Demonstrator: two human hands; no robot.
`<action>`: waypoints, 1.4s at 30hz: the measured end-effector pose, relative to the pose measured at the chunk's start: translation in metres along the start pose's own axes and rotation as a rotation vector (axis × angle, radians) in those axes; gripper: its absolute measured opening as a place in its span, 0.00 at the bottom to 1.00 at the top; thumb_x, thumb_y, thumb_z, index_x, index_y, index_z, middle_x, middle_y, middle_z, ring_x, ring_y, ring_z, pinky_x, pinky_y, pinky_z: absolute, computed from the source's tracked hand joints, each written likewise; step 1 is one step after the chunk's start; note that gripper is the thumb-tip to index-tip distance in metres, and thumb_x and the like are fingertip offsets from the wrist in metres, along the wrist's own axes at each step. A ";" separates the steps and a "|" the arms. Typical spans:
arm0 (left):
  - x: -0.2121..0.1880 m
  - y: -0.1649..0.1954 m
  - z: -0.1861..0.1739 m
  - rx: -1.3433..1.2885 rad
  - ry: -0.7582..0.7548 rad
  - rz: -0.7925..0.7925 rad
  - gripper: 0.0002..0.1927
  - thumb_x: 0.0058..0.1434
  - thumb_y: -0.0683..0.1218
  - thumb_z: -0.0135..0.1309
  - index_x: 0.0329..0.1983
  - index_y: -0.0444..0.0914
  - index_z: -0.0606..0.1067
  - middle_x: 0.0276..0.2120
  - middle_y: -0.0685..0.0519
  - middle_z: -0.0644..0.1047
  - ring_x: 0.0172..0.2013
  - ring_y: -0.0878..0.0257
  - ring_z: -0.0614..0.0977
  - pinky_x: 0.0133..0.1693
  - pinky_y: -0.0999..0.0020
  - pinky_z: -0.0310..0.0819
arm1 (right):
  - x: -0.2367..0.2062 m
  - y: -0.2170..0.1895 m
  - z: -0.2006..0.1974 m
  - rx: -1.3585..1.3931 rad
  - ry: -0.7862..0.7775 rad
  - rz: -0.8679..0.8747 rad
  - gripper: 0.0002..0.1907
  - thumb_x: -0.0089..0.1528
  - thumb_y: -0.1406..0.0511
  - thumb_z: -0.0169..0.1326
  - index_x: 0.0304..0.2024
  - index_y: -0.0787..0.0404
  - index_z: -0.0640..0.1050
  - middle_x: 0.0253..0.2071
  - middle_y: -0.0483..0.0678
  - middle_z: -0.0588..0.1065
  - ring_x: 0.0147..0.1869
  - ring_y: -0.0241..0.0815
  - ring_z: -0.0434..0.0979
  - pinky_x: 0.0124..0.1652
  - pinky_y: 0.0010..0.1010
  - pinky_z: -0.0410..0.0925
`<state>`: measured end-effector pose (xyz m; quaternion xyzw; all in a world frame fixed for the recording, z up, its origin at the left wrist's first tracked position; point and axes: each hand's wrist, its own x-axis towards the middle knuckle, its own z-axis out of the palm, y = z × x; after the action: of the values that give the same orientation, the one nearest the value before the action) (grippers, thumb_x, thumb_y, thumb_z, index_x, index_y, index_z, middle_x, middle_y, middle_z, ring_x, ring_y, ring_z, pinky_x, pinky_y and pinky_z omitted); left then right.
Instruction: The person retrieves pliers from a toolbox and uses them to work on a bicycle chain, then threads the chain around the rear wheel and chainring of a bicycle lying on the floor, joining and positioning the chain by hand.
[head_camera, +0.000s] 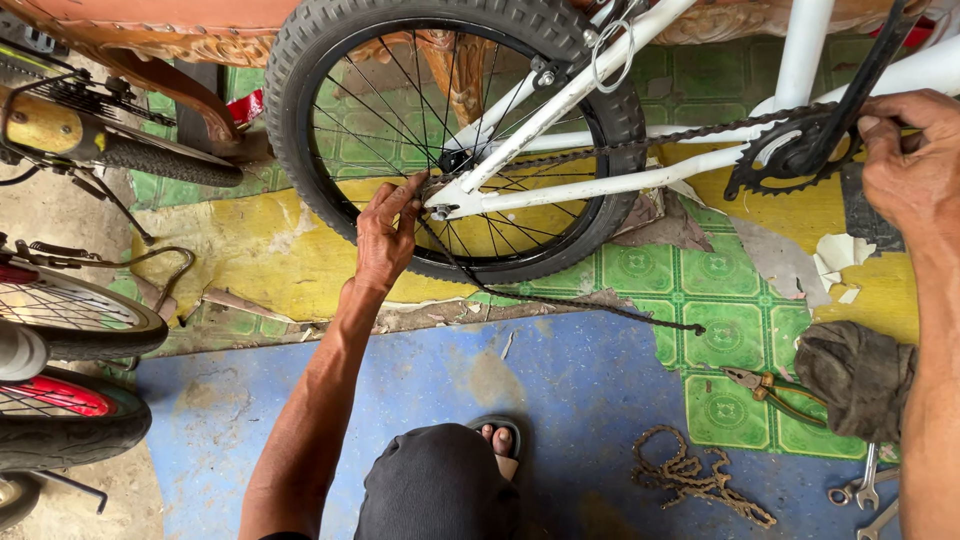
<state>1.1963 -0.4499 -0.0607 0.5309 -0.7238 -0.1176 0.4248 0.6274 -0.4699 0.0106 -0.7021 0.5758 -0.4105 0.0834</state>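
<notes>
From the head camera, looking down, a white bicycle frame (640, 180) is lying across a patched floor (560, 390) of blue, yellow and green sheeting, with its rear wheel (300, 110) towards the left. The left hand (385, 235) is reaching up to the hub end of that wheel, its fingers pinching narrowly on the black chain (560, 300) just where it comes off the rear sprocket beside the axle. From there the lower run of chain is hanging slack, trailing down across the tyre and out over the floor to a loose end on a green tile. The upper run is stretching taut to the chainring (775, 160), where the right hand (915, 165) is wrapping around the black crank arm (865, 70), fingers closed on it.

Judging from this, the chain is being fitted onto the drivetrain: it is seated on the front teeth but is not yet wrapped fully around the rear sprocket or joined. The next move would seem to call for feeding links onto the rear teeth while the crank is kept steady or eased round, then bringing the loose end back to be joined.

Pliers (775, 395) with green handles, a dark rag (855, 375), a rusty old chain (700, 480) and spanners (865, 490) are lying on the floor near the right arm.
</notes>
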 end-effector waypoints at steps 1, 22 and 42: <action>0.001 0.002 -0.002 0.018 -0.021 0.002 0.23 0.67 0.34 0.55 0.64 0.44 0.77 0.31 0.49 0.71 0.30 0.56 0.73 0.35 0.64 0.70 | 0.000 0.005 0.000 0.016 -0.006 -0.035 0.09 0.72 0.80 0.48 0.50 0.72 0.79 0.45 0.53 0.77 0.40 0.35 0.75 0.42 0.24 0.69; 0.031 0.000 -0.032 0.039 -0.370 0.073 0.26 0.66 0.33 0.52 0.66 0.43 0.75 0.36 0.47 0.77 0.28 0.57 0.76 0.34 0.60 0.72 | -0.007 0.047 0.009 -0.061 0.012 -0.001 0.06 0.79 0.79 0.47 0.50 0.72 0.75 0.40 0.53 0.77 0.33 0.33 0.70 0.32 0.23 0.63; 0.017 -0.026 -0.001 -0.391 -0.124 -0.277 0.10 0.69 0.43 0.58 0.51 0.35 0.81 0.39 0.54 0.81 0.38 0.69 0.80 0.43 0.73 0.76 | -0.006 0.049 0.008 -0.048 0.020 -0.029 0.05 0.76 0.80 0.49 0.47 0.72 0.76 0.42 0.54 0.78 0.40 0.36 0.76 0.40 0.23 0.70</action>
<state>1.2131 -0.4747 -0.0680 0.5247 -0.6322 -0.3448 0.4541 0.5967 -0.4835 -0.0259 -0.7082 0.5759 -0.4047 0.0549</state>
